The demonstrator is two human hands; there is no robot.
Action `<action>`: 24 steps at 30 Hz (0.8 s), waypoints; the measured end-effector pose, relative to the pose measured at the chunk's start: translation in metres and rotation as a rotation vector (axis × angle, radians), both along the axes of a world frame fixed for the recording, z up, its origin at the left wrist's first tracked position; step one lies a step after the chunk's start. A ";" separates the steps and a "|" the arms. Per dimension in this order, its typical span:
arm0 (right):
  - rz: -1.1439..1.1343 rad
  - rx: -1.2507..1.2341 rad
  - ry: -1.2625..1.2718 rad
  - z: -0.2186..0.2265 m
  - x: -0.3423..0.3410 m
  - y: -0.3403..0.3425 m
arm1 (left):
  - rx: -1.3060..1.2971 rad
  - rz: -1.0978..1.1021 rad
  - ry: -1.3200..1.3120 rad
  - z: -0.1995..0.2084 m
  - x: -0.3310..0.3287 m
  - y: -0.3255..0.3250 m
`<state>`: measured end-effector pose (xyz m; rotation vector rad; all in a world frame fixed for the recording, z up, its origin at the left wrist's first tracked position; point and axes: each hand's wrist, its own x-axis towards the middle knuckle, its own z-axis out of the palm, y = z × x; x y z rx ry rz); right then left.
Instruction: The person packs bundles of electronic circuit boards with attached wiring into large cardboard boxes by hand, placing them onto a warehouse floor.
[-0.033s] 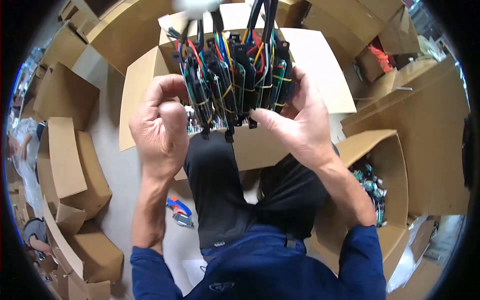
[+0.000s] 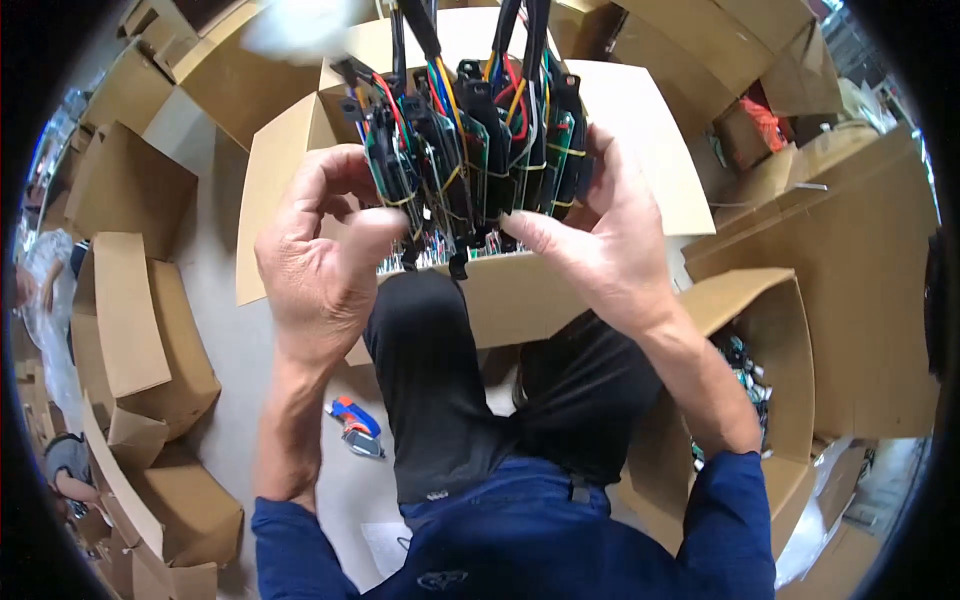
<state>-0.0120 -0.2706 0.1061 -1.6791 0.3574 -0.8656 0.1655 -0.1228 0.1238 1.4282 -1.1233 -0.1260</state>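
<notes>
Between my hands, above an open cardboard box (image 2: 600, 270), is a row of circuit boards (image 2: 480, 165) in black frames. Several boards stand side by side, with thin yellow bands round them and red, yellow, white and blue wires rising into black sleeved cables (image 2: 535, 40). My left hand (image 2: 320, 230) closes on the row's left end, its thumb at the lower edge and its fingers partly hidden behind. Gripping the right end, my right hand (image 2: 600, 230) presses its thumb against the lower edge. More boards with wires (image 2: 430, 250) show inside the box below.
A box of green circuit boards (image 2: 750, 390) stands right of my legs. On the floor to the left lies a red and blue tape dispenser (image 2: 357, 425). Several cardboard boxes (image 2: 130, 310) line the left side. A blurred white object (image 2: 300, 28) hangs at the top.
My left thumb has swung right, onto the lower edge of the boards. The blurred white object at the top has shifted left. My right hand keeps its hold.
</notes>
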 end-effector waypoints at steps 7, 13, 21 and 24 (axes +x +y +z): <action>0.038 -0.105 0.391 -0.050 0.077 -0.092 | 0.490 -0.050 0.071 -0.065 0.097 -0.080; 0.055 0.278 0.860 -0.189 0.092 -0.163 | 0.948 -0.233 0.468 -0.241 0.114 -0.166; -0.113 0.159 1.530 -0.309 0.066 -0.167 | 1.227 -0.272 0.968 -0.400 0.040 -0.203; -0.157 0.155 1.621 -0.325 0.065 -0.165 | 1.350 -0.411 0.938 -0.408 0.042 -0.209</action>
